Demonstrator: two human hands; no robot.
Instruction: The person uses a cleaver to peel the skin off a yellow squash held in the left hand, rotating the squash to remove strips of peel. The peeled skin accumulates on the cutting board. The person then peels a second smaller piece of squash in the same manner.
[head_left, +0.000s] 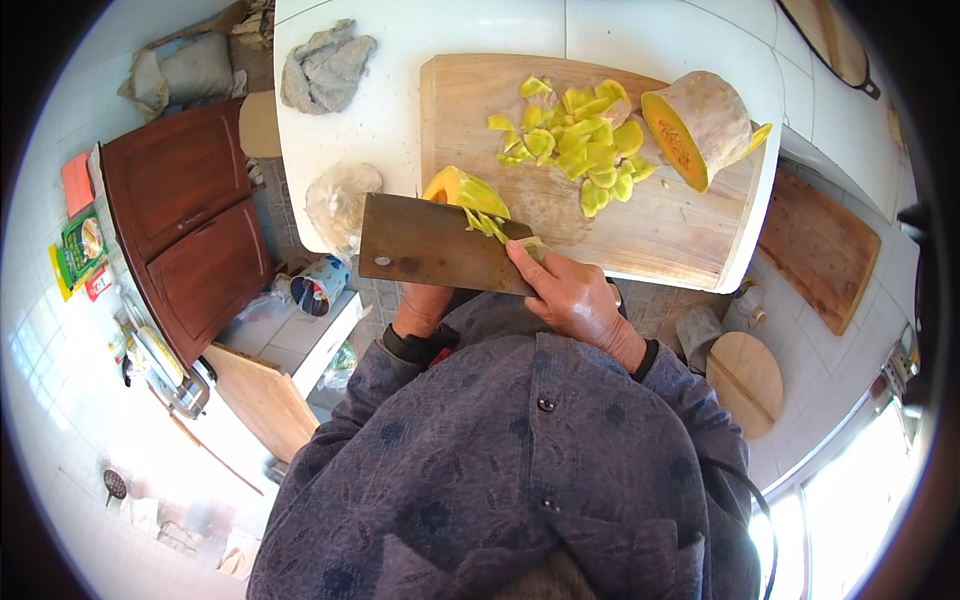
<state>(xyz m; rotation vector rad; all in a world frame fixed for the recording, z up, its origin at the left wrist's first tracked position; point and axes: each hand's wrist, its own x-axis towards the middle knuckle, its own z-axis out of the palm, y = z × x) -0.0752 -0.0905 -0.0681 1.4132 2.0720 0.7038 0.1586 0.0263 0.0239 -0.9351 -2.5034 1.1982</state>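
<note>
My right hand (574, 296) grips a cleaver (435, 244), its broad dark blade lying across the front left of a wooden cutting board (660, 232). Fresh strips of peel (487, 223) cling along the blade's upper edge. Just beyond the blade shows a cut piece of pumpkin (476, 193) with yellow-green flesh. The blade hides most of my left hand (424, 300), so its fingers and what they touch cannot be seen. A heap of yellow-green peelings (581, 139) covers the board's middle. At its right end lies a large pumpkin section (712, 120), its seedy orange inside exposed.
On the white table (397, 135), a grey rag (328, 67) and a clear plastic bag (341, 199) lie left of the board. A red-brown cabinet (184, 202) stands further left. At right are another wooden board (817, 247), a metal bucket (697, 334) and a round wooden lid (745, 382).
</note>
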